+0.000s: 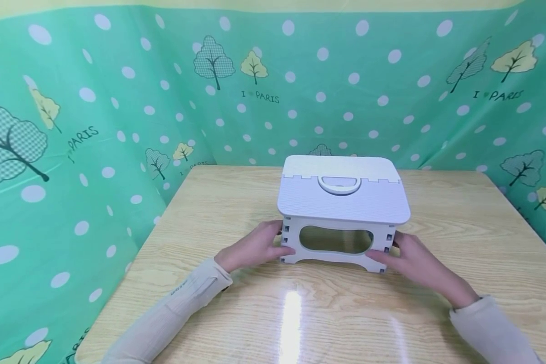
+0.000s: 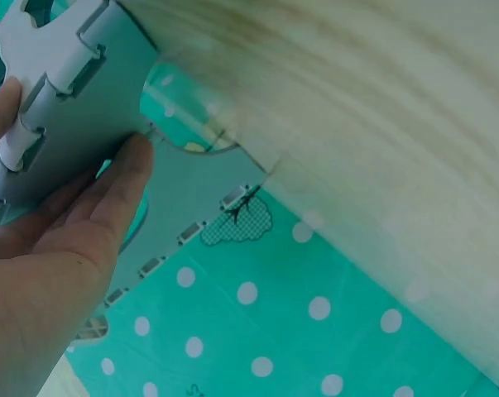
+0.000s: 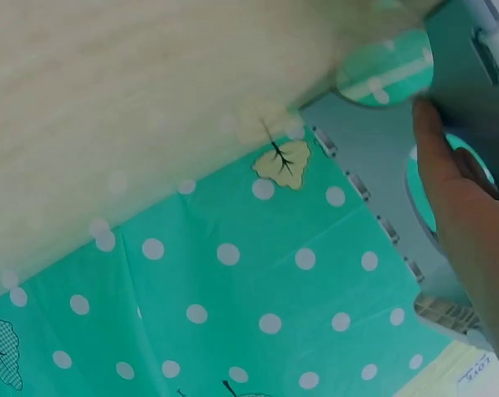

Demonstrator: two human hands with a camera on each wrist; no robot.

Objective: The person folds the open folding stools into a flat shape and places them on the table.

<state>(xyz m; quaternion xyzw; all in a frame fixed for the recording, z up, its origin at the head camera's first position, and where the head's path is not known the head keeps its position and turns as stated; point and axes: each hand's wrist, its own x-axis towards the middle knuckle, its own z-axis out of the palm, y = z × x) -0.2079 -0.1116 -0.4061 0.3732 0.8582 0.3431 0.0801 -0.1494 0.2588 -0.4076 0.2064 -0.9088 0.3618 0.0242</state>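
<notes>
A white plastic folding stool (image 1: 341, 205) stands unfolded on the wooden table, its top panel facing up with a curved carry handle (image 1: 339, 188) in the middle. My left hand (image 1: 260, 248) grips the left side of its front leg panel, the thumb on the front face and the fingers round behind. On the opposite side, my right hand (image 1: 416, 262) holds the same panel in a like way, thumb in front near the oval cut-out. The left wrist view shows the fingers (image 2: 121, 194) against the inner side of the panel (image 2: 92, 99). Most right fingertips are hidden in the head view.
The wood-grain table (image 1: 236, 194) carries the stool near its middle. A green dotted cloth (image 1: 264, 116) printed with trees hangs behind it and along the left and right sides. Bright light reflects off the front of the tabletop.
</notes>
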